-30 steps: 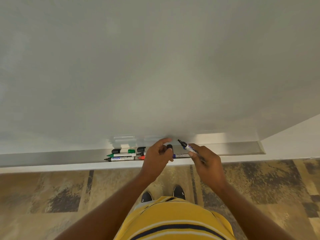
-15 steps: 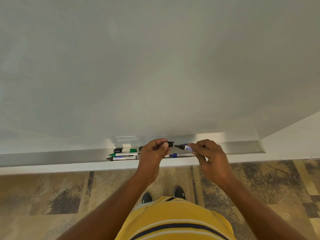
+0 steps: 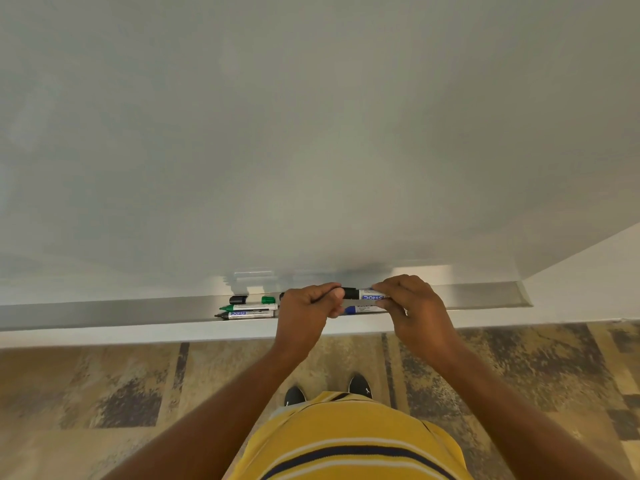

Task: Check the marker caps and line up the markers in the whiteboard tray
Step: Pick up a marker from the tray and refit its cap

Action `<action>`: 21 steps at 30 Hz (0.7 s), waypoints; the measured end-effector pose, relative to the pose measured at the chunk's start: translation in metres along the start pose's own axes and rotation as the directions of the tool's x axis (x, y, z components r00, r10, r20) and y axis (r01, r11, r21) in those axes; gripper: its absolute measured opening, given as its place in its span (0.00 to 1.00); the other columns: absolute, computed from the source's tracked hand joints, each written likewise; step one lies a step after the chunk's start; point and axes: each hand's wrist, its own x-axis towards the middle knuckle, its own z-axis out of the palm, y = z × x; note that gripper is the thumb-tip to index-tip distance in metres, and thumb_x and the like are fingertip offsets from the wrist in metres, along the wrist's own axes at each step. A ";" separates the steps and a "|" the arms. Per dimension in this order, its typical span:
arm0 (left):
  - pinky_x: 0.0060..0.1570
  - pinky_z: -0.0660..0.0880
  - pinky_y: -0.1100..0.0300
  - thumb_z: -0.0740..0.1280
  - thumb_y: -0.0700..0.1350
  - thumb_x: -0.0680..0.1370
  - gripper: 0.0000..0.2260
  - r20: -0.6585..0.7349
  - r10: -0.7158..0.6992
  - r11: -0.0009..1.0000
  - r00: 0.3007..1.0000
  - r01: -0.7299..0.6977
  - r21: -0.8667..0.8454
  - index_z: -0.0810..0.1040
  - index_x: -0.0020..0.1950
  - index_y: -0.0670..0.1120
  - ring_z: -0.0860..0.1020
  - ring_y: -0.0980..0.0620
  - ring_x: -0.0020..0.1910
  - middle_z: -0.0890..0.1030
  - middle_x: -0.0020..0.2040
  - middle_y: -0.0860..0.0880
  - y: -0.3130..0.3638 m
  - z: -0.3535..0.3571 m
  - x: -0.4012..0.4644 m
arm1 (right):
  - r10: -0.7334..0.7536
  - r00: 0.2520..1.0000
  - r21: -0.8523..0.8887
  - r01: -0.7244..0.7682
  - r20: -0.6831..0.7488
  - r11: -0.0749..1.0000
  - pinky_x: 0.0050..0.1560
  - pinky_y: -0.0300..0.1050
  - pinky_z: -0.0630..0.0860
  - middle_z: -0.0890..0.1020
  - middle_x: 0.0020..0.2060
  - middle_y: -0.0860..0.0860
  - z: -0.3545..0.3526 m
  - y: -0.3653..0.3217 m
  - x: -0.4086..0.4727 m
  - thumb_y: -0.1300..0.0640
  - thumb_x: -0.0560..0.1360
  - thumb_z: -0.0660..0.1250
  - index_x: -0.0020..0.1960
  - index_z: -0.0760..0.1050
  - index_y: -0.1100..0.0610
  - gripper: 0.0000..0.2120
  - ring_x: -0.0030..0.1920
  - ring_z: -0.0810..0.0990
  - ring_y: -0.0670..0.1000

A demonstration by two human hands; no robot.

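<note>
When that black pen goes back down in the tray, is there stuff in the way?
Partly. Under the black marker, a blue marker already lies in the tray. The tray further right looks bare, beyond the right hand.

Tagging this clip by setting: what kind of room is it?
Probably a classroom or meeting room: a large wall whiteboard, its metal tray holding markers, and a patterned floor below.

Likely office or classroom: large wall-mounted whiteboard [image 3: 311, 133] fills view, metal tray [image 3: 104, 311] along lower edge holding dry-erase markers [image 3: 251, 310], white wall [image 3: 588, 271] at right, patterned brown-grey carpet tiles [image 3: 104, 393] underfoot.
</note>
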 end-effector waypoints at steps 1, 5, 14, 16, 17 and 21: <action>0.44 0.83 0.56 0.70 0.42 0.76 0.06 -0.001 0.011 1.000 1.000 -0.011 0.023 0.84 0.48 0.52 0.84 0.46 0.38 0.86 0.38 0.46 0.000 0.000 0.000 | -0.004 1.000 -0.004 0.004 -0.003 1.000 0.48 0.41 0.71 0.83 0.48 0.56 0.001 0.000 0.000 0.68 0.71 0.71 0.55 0.81 0.60 0.13 0.46 0.79 0.56; 0.45 0.83 0.53 0.70 0.41 0.77 0.05 -0.011 0.008 0.999 1.000 -0.007 0.054 0.85 0.49 0.47 0.84 0.44 0.37 0.86 0.37 0.44 0.001 0.001 0.003 | -0.015 0.998 -0.010 0.015 -0.053 1.000 0.48 0.41 0.70 0.83 0.46 0.56 0.005 -0.002 0.002 0.70 0.69 0.72 0.53 0.81 0.61 0.14 0.45 0.79 0.56; 0.43 0.82 0.58 0.69 0.40 0.77 0.06 0.008 -0.001 1.000 1.000 0.001 0.023 0.85 0.49 0.50 0.84 0.46 0.37 0.86 0.37 0.43 -0.002 0.004 0.009 | -0.077 0.987 0.015 0.080 -0.144 0.997 0.46 0.45 0.73 0.83 0.46 0.55 0.013 0.007 0.002 0.72 0.68 0.71 0.53 0.81 0.60 0.15 0.46 0.76 0.53; 0.43 0.82 0.60 0.70 0.41 0.77 0.09 0.042 0.012 0.999 0.999 -0.014 0.046 0.84 0.47 0.55 0.85 0.48 0.37 0.86 0.37 0.47 -0.004 0.002 0.011 | -0.089 0.991 0.052 0.095 -0.104 0.994 0.48 0.43 0.72 0.82 0.48 0.54 0.013 0.014 0.004 0.70 0.70 0.71 0.54 0.80 0.59 0.15 0.48 0.75 0.50; 0.43 0.82 0.60 0.70 0.42 0.77 0.10 0.061 0.021 0.996 0.998 -0.026 0.085 0.84 0.46 0.57 0.85 0.50 0.38 0.87 0.38 0.48 -0.006 0.001 0.013 | -0.089 0.994 0.063 0.093 -0.069 0.994 0.50 0.40 0.72 0.81 0.49 0.54 0.013 0.019 0.005 0.69 0.71 0.70 0.55 0.80 0.59 0.15 0.49 0.75 0.49; 0.54 0.79 0.57 0.66 0.43 0.79 0.10 0.106 0.043 0.913 0.993 -0.082 0.399 0.82 0.58 0.48 0.84 0.51 0.45 0.86 0.48 0.47 -0.019 0.005 0.029 | 0.001 0.998 0.035 -0.003 0.066 0.999 0.54 0.30 0.66 0.78 0.50 0.55 0.031 0.043 0.007 0.72 0.71 0.68 0.57 0.79 0.60 0.16 0.50 0.75 0.52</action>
